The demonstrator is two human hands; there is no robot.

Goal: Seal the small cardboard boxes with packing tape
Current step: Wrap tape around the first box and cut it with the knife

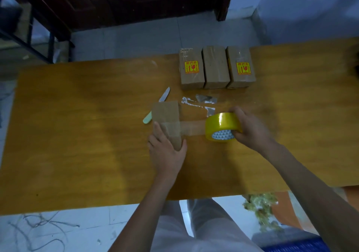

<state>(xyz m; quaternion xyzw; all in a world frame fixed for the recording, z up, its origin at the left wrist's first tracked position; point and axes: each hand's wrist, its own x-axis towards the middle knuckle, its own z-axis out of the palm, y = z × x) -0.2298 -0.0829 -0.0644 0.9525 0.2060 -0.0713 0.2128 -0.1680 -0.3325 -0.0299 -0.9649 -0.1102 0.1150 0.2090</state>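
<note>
Left box point(191, 67): yellow sticker point(191, 66), red symbols, characters too blurred to read.
Right box point(240, 68): same sticker point(243, 68), unreadable too.

On the orange-brown wooden table point(77, 135), the left hand point(167, 150) holds a small brown cardboard box point(167, 117) while the right hand point(250, 127) grips a yellow packing-tape roll point(221, 125), a clear tape strip point(192, 128) stretched between them.
</note>
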